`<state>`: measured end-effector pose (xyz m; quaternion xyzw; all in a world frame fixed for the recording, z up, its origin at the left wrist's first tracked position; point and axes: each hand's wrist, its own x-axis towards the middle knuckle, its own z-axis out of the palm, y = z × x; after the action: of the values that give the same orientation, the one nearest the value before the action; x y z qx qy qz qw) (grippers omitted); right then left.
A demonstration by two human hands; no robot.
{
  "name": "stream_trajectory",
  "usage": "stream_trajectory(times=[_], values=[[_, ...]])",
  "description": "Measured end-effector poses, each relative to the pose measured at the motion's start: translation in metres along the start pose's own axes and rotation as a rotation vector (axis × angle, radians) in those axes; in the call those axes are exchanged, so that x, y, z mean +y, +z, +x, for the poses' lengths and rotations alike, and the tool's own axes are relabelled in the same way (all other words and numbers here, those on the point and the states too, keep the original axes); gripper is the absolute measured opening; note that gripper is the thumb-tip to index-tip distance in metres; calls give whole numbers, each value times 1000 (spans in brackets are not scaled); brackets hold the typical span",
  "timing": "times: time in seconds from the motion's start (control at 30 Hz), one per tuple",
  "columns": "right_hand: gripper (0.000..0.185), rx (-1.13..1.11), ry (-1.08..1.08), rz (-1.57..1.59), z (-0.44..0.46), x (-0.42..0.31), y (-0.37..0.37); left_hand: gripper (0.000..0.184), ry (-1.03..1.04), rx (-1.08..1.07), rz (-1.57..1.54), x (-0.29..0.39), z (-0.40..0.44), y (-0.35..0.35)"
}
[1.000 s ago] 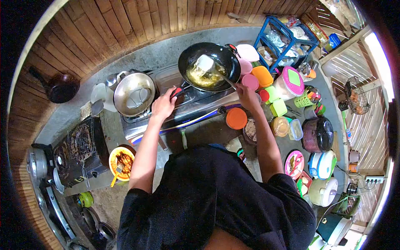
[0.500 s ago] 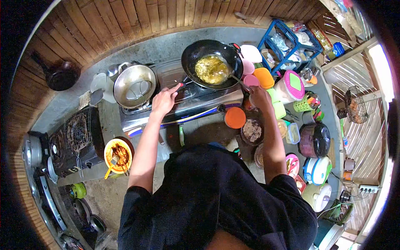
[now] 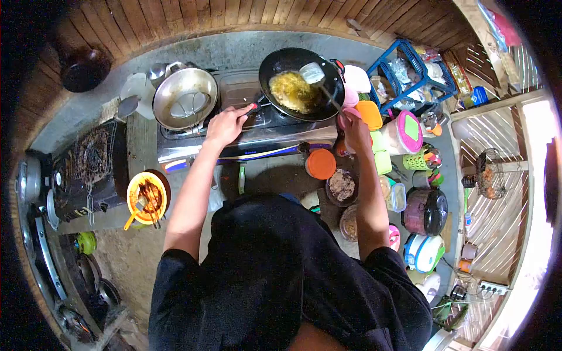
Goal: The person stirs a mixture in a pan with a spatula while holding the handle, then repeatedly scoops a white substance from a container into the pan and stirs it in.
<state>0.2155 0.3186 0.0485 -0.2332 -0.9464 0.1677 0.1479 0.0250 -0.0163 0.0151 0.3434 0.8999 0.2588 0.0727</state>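
Observation:
A black wok with bubbling yellow oil and food in it sits on the right side of the steel gas stove. My left hand reaches to the wok's red-tipped near handle, the index finger stretched along it and the fingertips on its end. My right hand is closed around the handle of a metal spatula. The spatula's blade is raised over the far side of the wok, above the oil. A steel pan with a wire piece in it stands on the left burner.
A yellow bowl with dark red sauce and a brush stands at left, near a charred grill. On the right are an orange-lidded jar, a bowl of pale crumbly food, several plastic containers and a blue rack.
The spatula blade has come up out of the oil and now shows above it. My left hand stays at the wok's handle. The whole view has shifted slightly.

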Motion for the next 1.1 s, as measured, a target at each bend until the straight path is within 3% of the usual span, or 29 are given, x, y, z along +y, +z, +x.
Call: stream_trajectory(times=[0.1,0.33,0.43,0.5,0.6,0.73,0.8,0.97,1.1], values=[[31,21,127,-181,7,-4,-4,35,26,25,-3,-5,1,3],[30,-27,152,-243,17,3,1,38,91,10,-1,-9,4,1],[29,-102,-30,-158,23,29,27,41,136,15,-24,-11,4,1],[29,-319,130,262,30,37,38,41,160,25,-52,-15,6,6],[29,-392,169,340,25,22,32,41,135,16,-96,-14,5,10],[32,-210,-20,269,10,10,20,42,84,-3,-144,-10,5,11],[30,-52,-107,87,5,-2,4,42,73,-14,-151,-8,5,9],[29,25,-57,-158,1,-6,-15,44,-10,-61,-105,0,4,2],[29,38,19,-300,1,13,-5,43,48,-24,-128,-3,6,6]])
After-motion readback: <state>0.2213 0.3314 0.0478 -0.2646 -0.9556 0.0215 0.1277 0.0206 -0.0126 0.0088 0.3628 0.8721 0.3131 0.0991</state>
